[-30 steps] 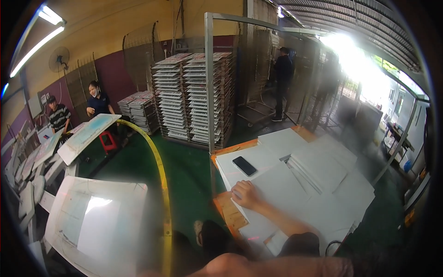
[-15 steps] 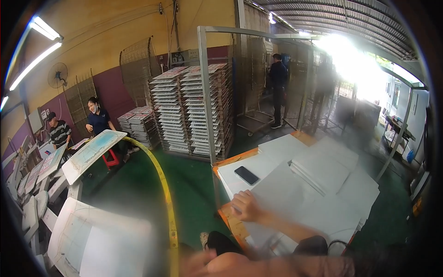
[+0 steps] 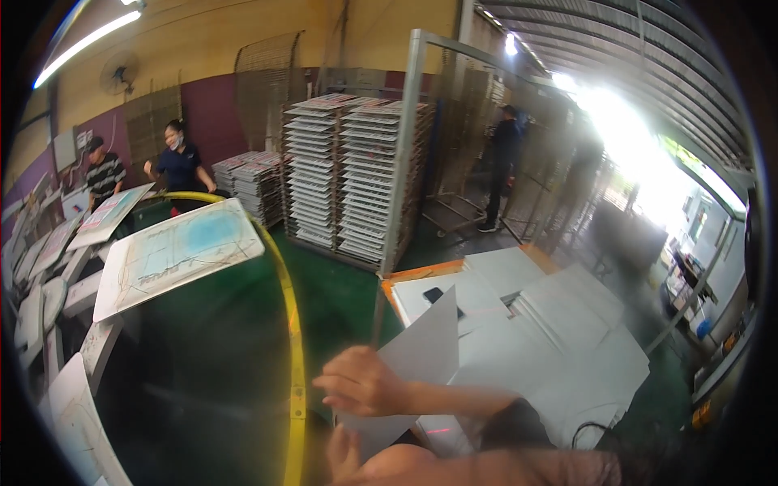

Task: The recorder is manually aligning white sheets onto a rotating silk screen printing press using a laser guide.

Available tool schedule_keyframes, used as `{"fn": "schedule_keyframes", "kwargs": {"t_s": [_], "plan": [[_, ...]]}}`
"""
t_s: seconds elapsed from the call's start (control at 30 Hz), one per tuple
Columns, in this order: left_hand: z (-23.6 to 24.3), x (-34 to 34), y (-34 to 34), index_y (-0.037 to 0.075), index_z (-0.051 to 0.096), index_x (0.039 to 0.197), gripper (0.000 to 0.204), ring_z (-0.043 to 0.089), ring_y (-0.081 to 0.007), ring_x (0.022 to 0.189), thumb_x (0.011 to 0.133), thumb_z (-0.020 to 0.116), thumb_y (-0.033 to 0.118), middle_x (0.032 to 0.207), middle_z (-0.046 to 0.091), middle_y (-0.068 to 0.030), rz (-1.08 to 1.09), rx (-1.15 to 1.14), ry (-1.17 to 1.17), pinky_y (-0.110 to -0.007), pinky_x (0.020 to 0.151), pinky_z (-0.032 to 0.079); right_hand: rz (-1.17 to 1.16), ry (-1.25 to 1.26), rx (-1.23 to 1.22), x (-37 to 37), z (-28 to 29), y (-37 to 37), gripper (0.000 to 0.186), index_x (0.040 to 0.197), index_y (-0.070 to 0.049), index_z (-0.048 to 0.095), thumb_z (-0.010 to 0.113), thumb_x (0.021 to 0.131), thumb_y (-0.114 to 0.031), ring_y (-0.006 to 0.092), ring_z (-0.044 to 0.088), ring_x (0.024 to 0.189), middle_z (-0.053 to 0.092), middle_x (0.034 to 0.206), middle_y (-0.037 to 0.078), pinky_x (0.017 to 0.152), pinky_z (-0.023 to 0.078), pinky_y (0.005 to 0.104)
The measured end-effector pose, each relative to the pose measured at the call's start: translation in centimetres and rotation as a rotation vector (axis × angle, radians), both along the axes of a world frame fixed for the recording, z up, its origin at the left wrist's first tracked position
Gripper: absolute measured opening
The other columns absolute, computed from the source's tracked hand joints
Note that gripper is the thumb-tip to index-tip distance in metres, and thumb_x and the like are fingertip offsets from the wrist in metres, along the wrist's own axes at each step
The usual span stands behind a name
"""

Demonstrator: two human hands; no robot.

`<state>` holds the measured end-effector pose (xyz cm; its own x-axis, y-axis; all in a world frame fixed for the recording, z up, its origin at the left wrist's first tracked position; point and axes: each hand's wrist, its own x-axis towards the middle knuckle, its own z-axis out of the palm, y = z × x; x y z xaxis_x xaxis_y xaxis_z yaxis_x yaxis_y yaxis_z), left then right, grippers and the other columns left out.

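Note:
My right hand (image 3: 365,382) has its fingers curled around a stiff white sheet (image 3: 425,344), which stands tilted up off a stack of white sheets (image 3: 559,364). Lower down, my left hand (image 3: 344,455) is close to the bottom corner of that sheet, its fingers partly apart; contact is hard to tell. A dark phone (image 3: 438,295) lies on the stack, partly hidden behind the raised sheet. To the left, a pale board with blue stains (image 3: 178,255) projects on an arm of a machine.
Several more boards on arms (image 3: 109,217) fan out left, one near board (image 3: 77,417) at the lower edge. A yellow curved rail (image 3: 297,356) runs between machine and stack. Beyond stand loaded racks (image 3: 348,178), a metal frame post (image 3: 403,154) and three people (image 3: 180,162).
My right hand has lifted the white sheet off the stack and drawn it left. My left hand has risen toward the sheet's bottom corner. The view has shifted and the near boards sit differently.

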<state>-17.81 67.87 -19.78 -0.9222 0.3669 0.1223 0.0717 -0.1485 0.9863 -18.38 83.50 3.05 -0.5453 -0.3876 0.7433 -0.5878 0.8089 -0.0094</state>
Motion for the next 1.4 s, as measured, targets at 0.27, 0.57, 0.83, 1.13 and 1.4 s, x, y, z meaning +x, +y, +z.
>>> {"fn": "schedule_keyframes", "kwargs": {"t_s": [0.27,0.57,0.83,1.13,1.4], "plan": [[11.4,-1.7,-8.6,-0.006,0.044,0.125,0.035,0.056,-0.0188,0.097,0.091,0.044,0.005,0.11,0.057,-0.0144,0.426,0.38,-0.11,-0.03,0.083,0.045,-0.371,-0.015,-0.176,-7.5,2.0,4.7,0.05,0.13,-0.007,0.049,0.063,0.082,-0.015,0.0356,0.04,0.126,0.045,0.134,0.016,0.107,0.027,0.0463],[12.5,-10.6,-10.3,-0.004,0.032,0.139,0.048,0.049,-0.0254,0.119,0.092,0.042,0.0,0.13,0.047,-0.0198,0.762,0.519,-0.366,-0.035,0.1,0.04,0.214,-1.402,-0.821,-24.2,-1.5,8.7,0.055,0.139,0.0,0.032,0.056,0.091,-0.007,0.0206,0.045,0.123,0.046,0.131,0.014,0.101,0.037,0.0336],[13.7,-17.1,-9.5,-0.002,0.024,0.144,0.06,0.045,-0.0252,0.126,0.091,0.051,0.004,0.14,0.041,-0.0189,0.903,0.167,-0.243,-0.034,0.104,0.036,0.449,-1.368,-0.929,-39.8,-10.8,7.3,0.038,0.129,0.004,0.042,0.051,0.093,-0.004,0.016,0.056,0.108,0.058,0.119,0.013,0.094,0.042,0.029],[11.0,-14.2,-10.8,0.001,0.058,0.115,0.039,0.047,-0.0345,0.121,0.077,0.066,0.004,0.129,0.051,-0.0146,0.907,-1.108,0.017,-0.042,0.099,0.04,0.341,-1.445,-0.697,-45.8,-12.9,2.2,0.036,0.128,0.003,0.043,0.051,0.094,-0.006,0.0133,0.06,0.094,0.065,0.104,0.011,0.085,0.045,0.0244],[10.3,-14.2,-10.2,0.004,0.061,0.109,0.033,0.051,-0.0355,0.116,0.077,0.068,0.007,0.124,0.055,-0.0134,0.955,-1.174,0.07,-0.044,0.095,0.043,0.358,-1.507,-0.624,-46.1,-13.2,0.2,0.033,0.124,0.003,0.044,0.051,0.094,-0.009,0.0134,0.062,0.087,0.066,0.097,0.013,0.077,0.047,0.0245]]}}
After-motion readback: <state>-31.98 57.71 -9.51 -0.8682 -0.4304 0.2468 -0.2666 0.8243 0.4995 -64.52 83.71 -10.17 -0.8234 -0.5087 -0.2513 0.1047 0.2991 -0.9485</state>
